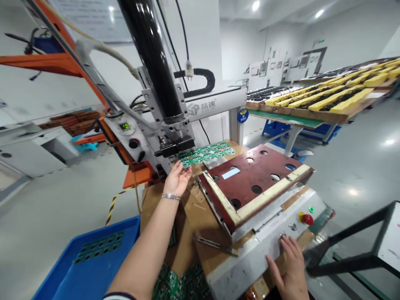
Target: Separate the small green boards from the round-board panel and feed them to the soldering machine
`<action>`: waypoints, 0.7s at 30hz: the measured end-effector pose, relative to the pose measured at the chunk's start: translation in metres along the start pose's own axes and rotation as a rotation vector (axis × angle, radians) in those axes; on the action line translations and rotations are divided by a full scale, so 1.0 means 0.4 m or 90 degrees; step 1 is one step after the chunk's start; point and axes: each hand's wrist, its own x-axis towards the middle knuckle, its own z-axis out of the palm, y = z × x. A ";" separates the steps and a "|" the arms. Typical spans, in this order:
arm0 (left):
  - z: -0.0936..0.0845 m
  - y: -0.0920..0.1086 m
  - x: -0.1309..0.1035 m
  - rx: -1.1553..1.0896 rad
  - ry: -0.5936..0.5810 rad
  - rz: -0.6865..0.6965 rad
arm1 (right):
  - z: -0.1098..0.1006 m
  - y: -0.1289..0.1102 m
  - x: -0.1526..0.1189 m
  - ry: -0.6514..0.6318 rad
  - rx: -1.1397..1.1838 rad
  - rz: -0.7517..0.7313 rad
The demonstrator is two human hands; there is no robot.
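My left hand (178, 177) reaches out under the machine's black head (175, 146) and pinches the near end of a green circuit board panel (208, 153). The panel stretches away to the right behind the fixture. My right hand (290, 264) rests at the front of the machine's white control panel (265, 246), fingers apart, one fingertip touching a small button (282, 236). Between the hands sits a dark red fixture plate (246, 175) with round holes and pale edge strips.
A red emergency stop knob (308, 219) and a green-lit button (311, 209) are on the control panel. A tweezer-like tool (215, 246) lies on the bench. A blue bin (93, 266) holds a board panel; more boards (178, 283) lie below. A stool (359, 246) stands right.
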 end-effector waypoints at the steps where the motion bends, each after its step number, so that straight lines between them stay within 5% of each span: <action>1: 0.000 0.000 0.002 0.000 -0.001 0.001 | 0.000 -0.001 0.001 0.002 0.001 0.001; 21: -0.013 0.006 -0.008 -0.018 0.015 0.002 | -0.002 -0.004 0.000 0.008 0.013 0.016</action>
